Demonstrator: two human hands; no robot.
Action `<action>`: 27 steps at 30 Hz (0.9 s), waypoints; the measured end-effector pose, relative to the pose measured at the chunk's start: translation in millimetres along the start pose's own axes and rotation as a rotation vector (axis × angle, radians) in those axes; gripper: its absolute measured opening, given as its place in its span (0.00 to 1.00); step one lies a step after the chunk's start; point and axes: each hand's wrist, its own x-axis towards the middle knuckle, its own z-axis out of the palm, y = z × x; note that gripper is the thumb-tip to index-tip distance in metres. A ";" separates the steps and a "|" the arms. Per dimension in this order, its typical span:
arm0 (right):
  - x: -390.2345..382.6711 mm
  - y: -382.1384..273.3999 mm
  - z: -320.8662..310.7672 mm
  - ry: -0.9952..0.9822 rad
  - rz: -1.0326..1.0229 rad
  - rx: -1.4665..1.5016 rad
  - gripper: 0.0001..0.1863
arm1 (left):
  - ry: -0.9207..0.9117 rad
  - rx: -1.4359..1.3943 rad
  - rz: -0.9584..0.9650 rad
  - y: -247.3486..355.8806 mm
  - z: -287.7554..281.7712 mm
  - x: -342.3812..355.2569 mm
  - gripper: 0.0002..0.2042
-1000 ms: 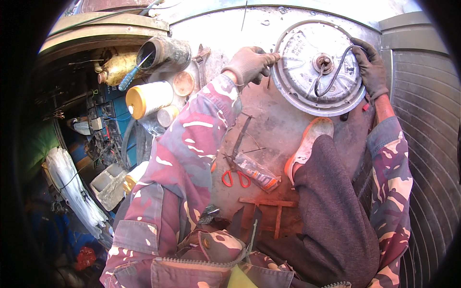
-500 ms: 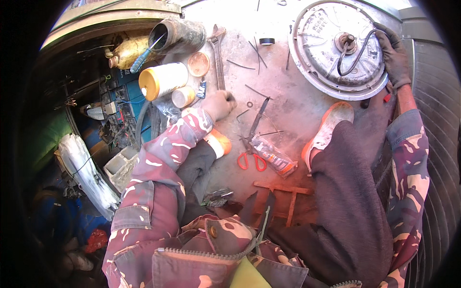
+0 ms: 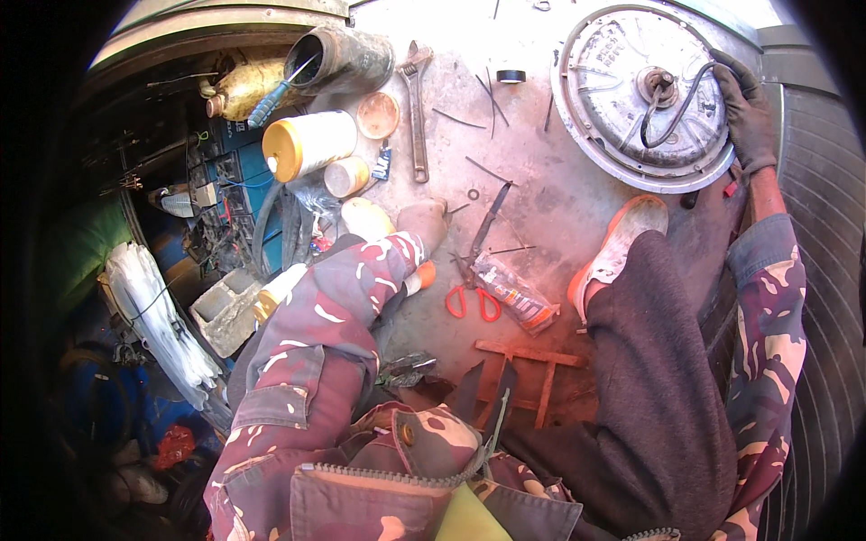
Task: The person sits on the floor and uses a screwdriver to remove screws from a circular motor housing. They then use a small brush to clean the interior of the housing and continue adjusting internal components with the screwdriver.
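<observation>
My gloved right hand (image 3: 745,108) grips the right rim of a round silver hub motor (image 3: 622,99), which has a black cable (image 3: 677,123) looping from its centre. My gloved left hand (image 3: 424,221) is low over the floor beside my left foot, fingers curled, near a short black strip (image 3: 458,208); what is in its fingers cannot be made out. Above it lie an adjustable wrench (image 3: 418,117) and a small washer (image 3: 474,194). To its right are a dark blade-like strip (image 3: 492,216), red-handled scissors (image 3: 490,305) and a clear packet (image 3: 514,293).
Jars (image 3: 311,144), a blue-handled screwdriver (image 3: 266,104) in a metal cylinder (image 3: 347,61), blue batteries (image 3: 234,171) and a concrete block (image 3: 225,307) crowd the left. A roll of black tape (image 3: 511,77) lies ahead. A rusty frame (image 3: 532,356) is below; ribbed metal (image 3: 812,270) borders the right.
My left hand has left the motor's rim and moved down and left to the floor by my foot. My right hand stays on the motor. The view has shifted.
</observation>
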 end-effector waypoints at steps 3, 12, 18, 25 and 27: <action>-1.4 -3.3 -1.0 0.013 0.015 -0.044 0.18 | 0.030 0.030 0.051 -1.2 2.8 -0.7 0.13; -2.9 -7.2 0.9 0.000 0.019 -0.021 0.18 | 0.005 -0.152 -0.029 10.8 -23.9 5.2 0.12; -3.6 -7.6 1.3 -0.014 0.003 -0.011 0.17 | 0.119 -0.364 -0.084 6.1 -19.3 10.9 0.13; -4.4 -8.6 3.1 -0.018 0.009 0.044 0.17 | 0.137 -0.336 -0.169 13.2 -12.4 7.9 0.15; -5.3 -10.0 3.9 -0.001 0.021 0.027 0.17 | 0.182 -0.283 -0.140 15.2 -9.3 10.2 0.15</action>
